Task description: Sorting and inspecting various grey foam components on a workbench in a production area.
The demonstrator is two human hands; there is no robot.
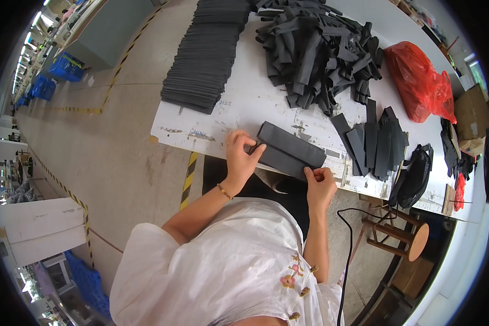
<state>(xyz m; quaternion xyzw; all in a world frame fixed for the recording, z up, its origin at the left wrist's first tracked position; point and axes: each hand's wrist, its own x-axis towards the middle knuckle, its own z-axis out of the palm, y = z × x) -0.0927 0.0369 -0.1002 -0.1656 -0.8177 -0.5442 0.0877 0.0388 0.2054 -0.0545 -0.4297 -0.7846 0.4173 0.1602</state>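
Note:
A long dark grey fabric piece [288,144] lies at the front edge of the white worktable [190,130], with a lengthwise fold or seam along it. My left hand [242,157] pinches its left end, fingers curled. My right hand [320,187] grips the right end at the near corner, thumb on top. Behind are a long, neat stack of grey fabric pieces [201,60] at left and a loose heap of similar strips [320,54]. Just right of my hands lie several flat, fanned-out strips [369,146].
A red plastic bag [415,81], cardboard box [470,114] and black bag [415,174] occupy the table's right. A wooden stool [399,236] and hanging black cable [350,244] are below right. Blue bins [65,68] stand across the taped walkway; a white board [38,228] is at lower left.

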